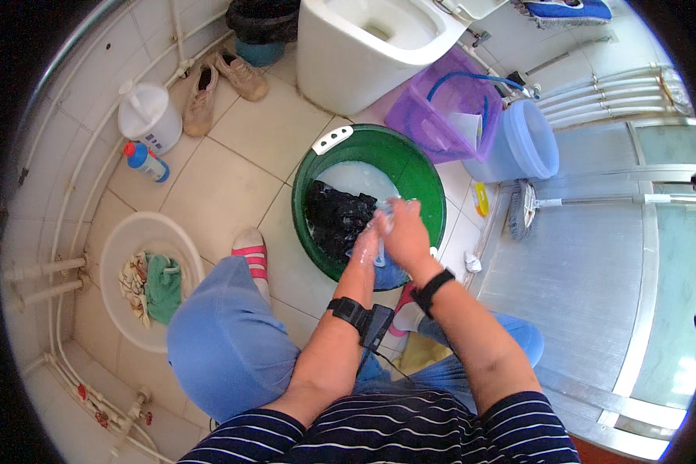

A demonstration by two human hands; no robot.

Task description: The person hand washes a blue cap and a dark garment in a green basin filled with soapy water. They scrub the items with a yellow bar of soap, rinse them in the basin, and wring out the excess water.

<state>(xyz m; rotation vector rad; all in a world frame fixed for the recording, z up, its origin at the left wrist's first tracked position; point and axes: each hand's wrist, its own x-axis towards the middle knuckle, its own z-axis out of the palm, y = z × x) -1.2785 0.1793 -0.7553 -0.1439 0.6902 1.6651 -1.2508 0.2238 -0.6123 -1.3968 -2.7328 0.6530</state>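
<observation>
My left hand and my right hand are pressed together over a green plastic tub that stands on the floor before me. Between them they grip a small pale wet thing, seemingly cloth, mostly hidden by my fingers. Suds cling to my left hand. Black wet fabric lies in the tub to the left of my hands, beside cloudy whitish water. Beneath my wrists, a blue item shows at the tub's near side; its kind is unclear.
A white basin with a green cloth stands left. Beyond the tub are a toilet, a purple basin and a pale blue bucket. A blue bottle, shoes and a floor brush are also around.
</observation>
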